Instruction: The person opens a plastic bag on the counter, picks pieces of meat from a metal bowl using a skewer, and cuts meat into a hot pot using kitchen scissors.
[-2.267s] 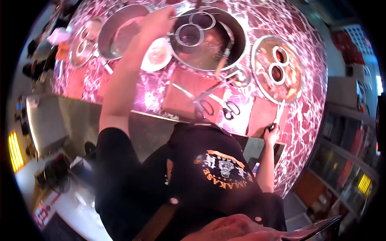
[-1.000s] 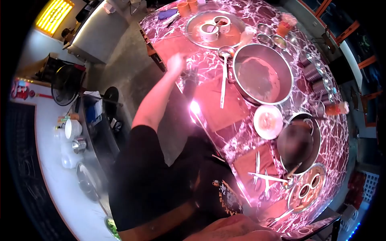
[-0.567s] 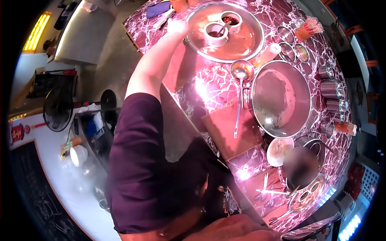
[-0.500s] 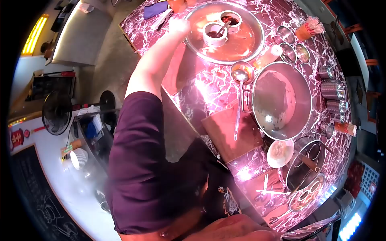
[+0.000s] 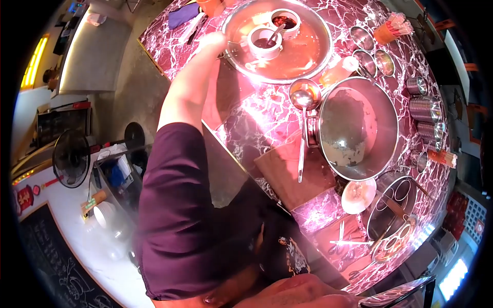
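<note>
My left hand (image 5: 216, 42) is stretched out to the left rim of a wide round metal basin (image 5: 232, 65). It looks rounded and closed, but bright light washes out the fingers and hides what they hold. Beside it, a small metal handle shows on the rim. Two white cups stand in the basin: the front cup (image 5: 264, 53) has dark sauce and a spoon (image 5: 276, 33), and the rear cup (image 5: 285, 23) has dark red sauce. My right hand is not in view. Blurred skin fills part of the bottom edge.
Right of the basin are a ladle (image 5: 305, 97), a large metal pot (image 5: 395, 131) and a bottle (image 5: 339, 71). Nearer me lie a brown board (image 5: 295, 174), a white bowl (image 5: 358, 196) and a dark pot (image 5: 371, 226). Chopsticks (image 5: 394, 26) and stacked metal cups (image 5: 425, 109) line the far side.
The view has turned slightly, so the basin, cups and blue cloth sit further left in the picture. My left hand stays at the basin's left rim, and the rim handle shows more clearly.
</note>
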Tool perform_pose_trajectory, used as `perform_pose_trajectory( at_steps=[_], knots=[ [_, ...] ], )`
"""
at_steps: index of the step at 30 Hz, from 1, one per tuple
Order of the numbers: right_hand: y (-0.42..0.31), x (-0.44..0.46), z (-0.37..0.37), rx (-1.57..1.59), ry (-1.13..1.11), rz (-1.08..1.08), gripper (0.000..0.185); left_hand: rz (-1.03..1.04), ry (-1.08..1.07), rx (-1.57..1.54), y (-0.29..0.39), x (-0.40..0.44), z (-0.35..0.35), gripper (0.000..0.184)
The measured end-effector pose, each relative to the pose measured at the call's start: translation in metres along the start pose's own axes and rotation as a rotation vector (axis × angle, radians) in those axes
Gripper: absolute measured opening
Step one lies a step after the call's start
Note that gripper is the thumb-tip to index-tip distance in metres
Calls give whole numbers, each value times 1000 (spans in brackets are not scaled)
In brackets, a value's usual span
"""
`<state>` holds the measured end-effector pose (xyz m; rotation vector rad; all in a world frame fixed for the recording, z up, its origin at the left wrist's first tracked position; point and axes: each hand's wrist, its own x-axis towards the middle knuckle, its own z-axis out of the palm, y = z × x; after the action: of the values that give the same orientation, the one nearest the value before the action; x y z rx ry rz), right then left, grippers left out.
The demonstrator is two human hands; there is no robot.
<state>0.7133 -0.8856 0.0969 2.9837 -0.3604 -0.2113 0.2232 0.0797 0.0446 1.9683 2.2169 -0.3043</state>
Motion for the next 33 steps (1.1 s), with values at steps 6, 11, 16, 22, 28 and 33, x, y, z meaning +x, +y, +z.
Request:
perform_pose_trajectory(
  at_steps=[6, 11, 16, 22, 28, 33],
  knots=[
    [43, 58, 50, 14, 3, -166, 68, 45, -78, 108, -64, 7, 22, 36],
    [-20, 49, 7, 345, 32, -157, 64, 345, 112, -222, -58, -67, 6, 34],
    [10, 138, 40, 344, 258, -226, 55, 427, 177, -745, 10, -199, -50, 33],
    [21, 248, 70, 392, 473, -240, 53, 590, -12, -785, 179, -434, -112, 31],
    [51, 330, 72, 439, 303, -180, 52, 1311, -293, -703, 433, -629, -32, 27],
    [60, 347, 69, 462, 173, -250, 50, 1423, -177, -247, 611, -778, 57, 23]
  ],
)
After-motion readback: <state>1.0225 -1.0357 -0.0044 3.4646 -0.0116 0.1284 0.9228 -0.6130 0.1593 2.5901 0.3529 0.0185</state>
